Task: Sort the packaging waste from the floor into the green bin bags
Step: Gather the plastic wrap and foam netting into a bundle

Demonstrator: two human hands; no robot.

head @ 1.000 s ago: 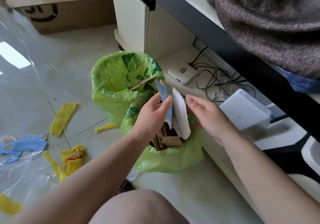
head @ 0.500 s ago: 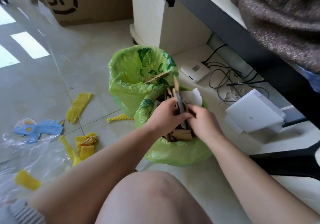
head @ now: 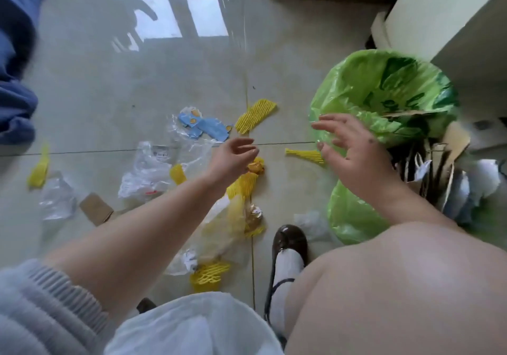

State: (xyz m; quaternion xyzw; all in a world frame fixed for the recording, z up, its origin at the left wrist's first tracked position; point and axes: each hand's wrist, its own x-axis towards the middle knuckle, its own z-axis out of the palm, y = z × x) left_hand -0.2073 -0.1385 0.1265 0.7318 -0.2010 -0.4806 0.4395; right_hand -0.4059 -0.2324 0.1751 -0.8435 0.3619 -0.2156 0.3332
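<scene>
Hands are both empty. The left hand (head: 233, 157) reaches out over the tiled floor (head: 115, 85), fingers loosely curled and apart, gripping nothing, directly above a crumpled yellow wrapper (head: 256, 166). The right hand (head: 354, 157) hangs beside the rim of the far green bin bag (head: 384, 91), fingers spread wide, holding nothing; whether it touches the bag film cannot be told.

The far green bin bag stands open against a cream cabinet (head: 450, 17), with a strip of cardboard lying across its mouth. The near green bin bag (head: 348, 214) sits just in front of it and holds upright cardboard pieces (head: 439, 162) and white paper.

Waste on the floor: one yellow foam net (head: 255, 116) near a tile joint, a second yellow foam net strip (head: 304, 155) just left of the right hand, a third yellow foam net (head: 210, 273) near the person's white skirt. Blue printed packaging (head: 208, 128) lies on clear plastic film (head: 148, 173). A brown cardboard scrap (head: 96, 209) lies to the left, with another yellow piece (head: 39, 170) well apart at the far left.

A brown shoe (head: 289, 240) with a white sock rests on the floor between the waste and the near bag. The image is blurred at the right edge.
</scene>
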